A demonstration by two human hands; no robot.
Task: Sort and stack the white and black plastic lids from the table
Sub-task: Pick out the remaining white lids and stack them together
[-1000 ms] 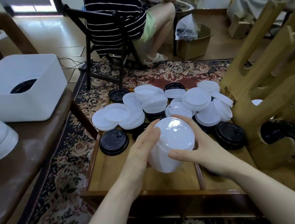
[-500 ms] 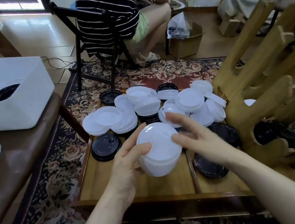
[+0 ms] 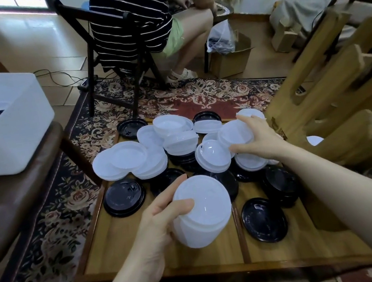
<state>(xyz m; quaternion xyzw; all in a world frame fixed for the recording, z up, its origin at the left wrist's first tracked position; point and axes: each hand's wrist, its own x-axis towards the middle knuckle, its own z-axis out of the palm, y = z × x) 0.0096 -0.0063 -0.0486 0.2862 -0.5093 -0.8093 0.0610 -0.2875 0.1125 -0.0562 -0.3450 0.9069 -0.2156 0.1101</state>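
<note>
Two hands | left hand (image 3: 159,221) grips white lid stack (image 3: 201,212) | right hand (image 3: 259,139) fingers on white lid (image 3: 234,132)

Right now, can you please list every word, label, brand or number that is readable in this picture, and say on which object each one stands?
No text can be read.
Black lid: raised moulded marks near its sip hole, too blurred to read.
Black lid: faint embossing, too small to read.
Wooden rack: a dark stamp on its near edge, unreadable.
White lids: no marking visible.

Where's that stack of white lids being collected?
The stack of white lids is in the left hand, low centre, above the wooden table, right of a black lid.
</note>
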